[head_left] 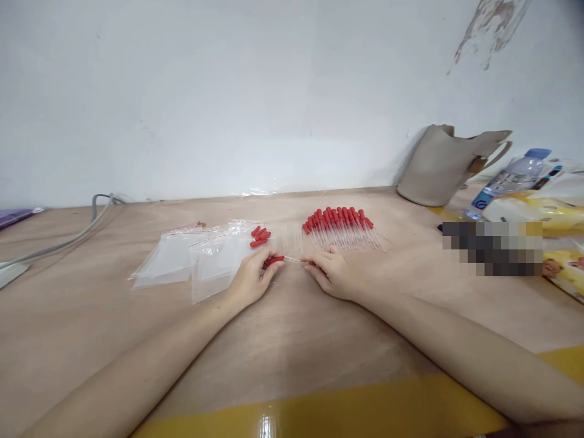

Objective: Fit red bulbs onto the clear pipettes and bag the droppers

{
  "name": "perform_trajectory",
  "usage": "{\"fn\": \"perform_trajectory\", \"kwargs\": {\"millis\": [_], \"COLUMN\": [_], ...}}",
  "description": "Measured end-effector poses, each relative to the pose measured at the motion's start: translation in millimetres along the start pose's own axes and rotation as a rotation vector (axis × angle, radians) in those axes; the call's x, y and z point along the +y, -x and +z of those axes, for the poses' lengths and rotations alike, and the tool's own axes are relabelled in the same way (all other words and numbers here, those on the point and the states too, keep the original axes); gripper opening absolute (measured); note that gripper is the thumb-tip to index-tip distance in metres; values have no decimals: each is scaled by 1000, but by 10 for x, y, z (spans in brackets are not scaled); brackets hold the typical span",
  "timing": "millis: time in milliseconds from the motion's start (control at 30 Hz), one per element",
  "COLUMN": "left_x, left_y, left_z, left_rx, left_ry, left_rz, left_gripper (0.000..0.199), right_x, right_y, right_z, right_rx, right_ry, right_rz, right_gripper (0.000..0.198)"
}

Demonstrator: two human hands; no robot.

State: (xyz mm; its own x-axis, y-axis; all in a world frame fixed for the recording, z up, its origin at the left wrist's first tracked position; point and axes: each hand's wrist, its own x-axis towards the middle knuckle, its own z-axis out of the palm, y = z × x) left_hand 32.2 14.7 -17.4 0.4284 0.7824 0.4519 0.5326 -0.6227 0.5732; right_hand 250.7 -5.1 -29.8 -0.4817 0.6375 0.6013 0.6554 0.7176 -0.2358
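Between the thumb and fingers of my left hand [253,275] is a red rubber dropper bulb [276,260]. A thin clear dropper tube [294,260] runs from the bulb's open end to my right hand [332,274], whose fingertips pinch its far end. How deep the tube sits in the bulb is hard to see. Just beyond my left hand, several loose red bulbs [259,235] lie on clear zip bags [212,264]. A few loose clear tubes [292,236] lie between the hands, farther back. Behind my right hand, several droppers with red bulbs [336,219] lie in a fanned row.
More flat zip bags [165,261] lie at left, near a grey cable [86,230]. At right stand a beige bag-shaped holder [433,167], a water bottle [513,179] and yellow packages [533,210]. A pixelated patch hides something there. Yellow tape [319,407] borders the table's front.
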Motion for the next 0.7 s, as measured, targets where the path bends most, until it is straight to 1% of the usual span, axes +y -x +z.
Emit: {"fn": "perform_trajectory", "kwargs": {"millis": [300, 467, 700], "left_x": [-31, -38, 7], "left_y": [20, 51, 75], "left_z": [30, 17, -2], "left_rx": [-19, -88, -211], "left_ry": [178, 148, 143], "left_rz": [-37, 9, 64], "left_gripper": [21, 20, 23], "right_x": [-9, 40, 139], "right_y": [-1, -3, -7], "right_z": [-15, -46, -60], "right_rx": [-18, -92, -161], "right_ry": [-128, -167, -192], "right_rz": [30, 50, -5], "right_gripper": [22, 23, 23]}}
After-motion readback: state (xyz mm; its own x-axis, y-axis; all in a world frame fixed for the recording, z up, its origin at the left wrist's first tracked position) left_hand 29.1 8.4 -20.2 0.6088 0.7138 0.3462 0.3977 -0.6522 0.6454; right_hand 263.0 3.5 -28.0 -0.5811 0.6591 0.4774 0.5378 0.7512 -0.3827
